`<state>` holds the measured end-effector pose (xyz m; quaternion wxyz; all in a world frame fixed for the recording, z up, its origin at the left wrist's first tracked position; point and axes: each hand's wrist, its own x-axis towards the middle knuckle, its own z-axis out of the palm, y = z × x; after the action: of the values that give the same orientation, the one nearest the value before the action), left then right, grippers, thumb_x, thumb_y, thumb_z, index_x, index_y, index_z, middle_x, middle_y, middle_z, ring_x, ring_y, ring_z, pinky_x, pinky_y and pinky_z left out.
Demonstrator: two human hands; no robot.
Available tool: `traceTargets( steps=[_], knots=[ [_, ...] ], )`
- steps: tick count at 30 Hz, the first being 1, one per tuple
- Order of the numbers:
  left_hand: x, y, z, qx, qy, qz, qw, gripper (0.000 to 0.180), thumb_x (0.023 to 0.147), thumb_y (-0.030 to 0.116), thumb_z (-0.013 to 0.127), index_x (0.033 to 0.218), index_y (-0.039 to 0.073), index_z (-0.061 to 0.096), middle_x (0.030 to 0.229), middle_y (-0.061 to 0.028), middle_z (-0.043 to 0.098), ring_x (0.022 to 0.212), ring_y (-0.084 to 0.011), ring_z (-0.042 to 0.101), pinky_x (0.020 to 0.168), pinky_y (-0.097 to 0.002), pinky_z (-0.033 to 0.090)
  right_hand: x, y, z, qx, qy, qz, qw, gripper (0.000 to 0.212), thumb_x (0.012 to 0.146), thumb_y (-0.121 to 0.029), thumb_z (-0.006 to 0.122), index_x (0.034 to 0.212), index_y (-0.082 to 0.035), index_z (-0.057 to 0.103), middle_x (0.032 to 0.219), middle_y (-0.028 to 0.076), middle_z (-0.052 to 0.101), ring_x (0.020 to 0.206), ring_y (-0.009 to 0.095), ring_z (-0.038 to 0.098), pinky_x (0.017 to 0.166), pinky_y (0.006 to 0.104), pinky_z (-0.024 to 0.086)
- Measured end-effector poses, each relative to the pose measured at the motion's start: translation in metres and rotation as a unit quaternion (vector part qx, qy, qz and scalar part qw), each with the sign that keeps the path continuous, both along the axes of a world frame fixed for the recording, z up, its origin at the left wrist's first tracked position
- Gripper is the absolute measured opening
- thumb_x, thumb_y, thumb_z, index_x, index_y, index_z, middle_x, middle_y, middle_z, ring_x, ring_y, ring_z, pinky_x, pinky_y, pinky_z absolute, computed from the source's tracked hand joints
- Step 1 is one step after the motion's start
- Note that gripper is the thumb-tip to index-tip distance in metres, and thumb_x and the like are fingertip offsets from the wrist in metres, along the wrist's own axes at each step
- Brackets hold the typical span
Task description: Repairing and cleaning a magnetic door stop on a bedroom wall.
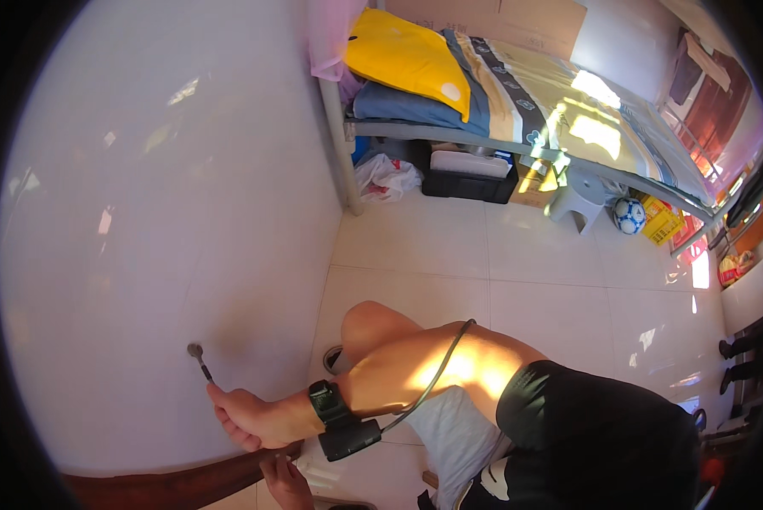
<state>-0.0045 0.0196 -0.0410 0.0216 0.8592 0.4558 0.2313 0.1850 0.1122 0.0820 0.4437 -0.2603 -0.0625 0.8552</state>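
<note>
Right hand (247,418), grip closed round the end of a small tool (201,364), its head right by the wall (144,229)! A snag there might twist it loose. Left hand (286,486)? Can't tell its grip.

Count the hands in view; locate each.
2: the right hand, at lower left, gripping a slim tool by the white wall; the left hand, below it near the picture's bottom edge.
</note>
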Motion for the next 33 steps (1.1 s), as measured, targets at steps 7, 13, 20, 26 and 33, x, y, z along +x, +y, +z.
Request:
traceTargets(
  steps=[7, 13, 20, 26, 33],
  knots=[
    [0.024, 0.036, 0.089, 0.207, -0.078, 0.034, 0.975, 0.024, 0.082, -0.014, 0.062, 0.103, -0.003, 0.067, 0.099, -0.0172, 0.056, 0.084, -0.0313, 0.061, 0.064, -0.0400, 0.053, 0.091, 0.085, 0.035, 0.110, 0.065, -0.224, 0.966, 0.050, 0.101, -0.057, 0.035, 0.072, -0.016, 0.035, 0.058, -0.003, 0.027, 0.046, 0.012, 0.026, 0.040, 0.0283, 0.017],
    [0.058, 0.091, 0.176, 0.262, -0.079, 0.122, 0.954, 0.020, 0.084, -0.011, 0.063, 0.103, -0.004, 0.066, 0.100, -0.0143, 0.057, 0.086, -0.0295, 0.062, 0.067, -0.0393, 0.052, 0.035, 0.025, 0.029, 0.063, 0.008, -0.093, 0.994, 0.052, 0.100, -0.060, 0.037, 0.071, -0.017, 0.031, 0.061, -0.004, 0.023, 0.047, 0.010, 0.020, 0.041, 0.0265, 0.015],
    [0.069, 0.098, 0.130, 0.168, 0.012, 0.081, 0.982, 0.019, 0.086, -0.008, 0.059, 0.104, -0.005, 0.063, 0.099, -0.0176, 0.054, 0.089, -0.0352, 0.058, 0.075, -0.0422, 0.050, 0.094, 0.077, 0.019, 0.060, 0.028, -0.145, 0.987, 0.052, 0.099, -0.061, 0.036, 0.070, -0.018, 0.031, 0.061, -0.005, 0.024, 0.046, 0.010, 0.020, 0.041, 0.0271, 0.015],
    [0.048, 0.076, 0.082, 0.060, 0.041, 0.101, 0.992, 0.016, 0.087, -0.006, 0.059, 0.102, -0.006, 0.062, 0.101, -0.0183, 0.053, 0.091, -0.0369, 0.058, 0.076, -0.0434, 0.050, 0.033, 0.030, 0.005, -0.013, -0.043, -0.067, 0.997, 0.052, 0.099, -0.061, 0.036, 0.070, -0.018, 0.034, 0.058, -0.004, 0.026, 0.044, 0.010, 0.022, 0.039, 0.0274, 0.015],
    [0.037, 0.086, 0.097, 0.102, 0.053, 0.092, 0.989, 0.016, 0.088, -0.006, 0.055, 0.104, -0.007, 0.060, 0.101, -0.0181, 0.054, 0.095, -0.0364, 0.058, 0.077, -0.0426, 0.050, 0.046, 0.059, 0.015, 0.057, 0.011, -0.136, 0.989, 0.053, 0.098, -0.064, 0.035, 0.071, -0.018, 0.037, 0.057, -0.003, 0.029, 0.042, 0.010, 0.024, 0.038, 0.0285, 0.015]
  ],
)
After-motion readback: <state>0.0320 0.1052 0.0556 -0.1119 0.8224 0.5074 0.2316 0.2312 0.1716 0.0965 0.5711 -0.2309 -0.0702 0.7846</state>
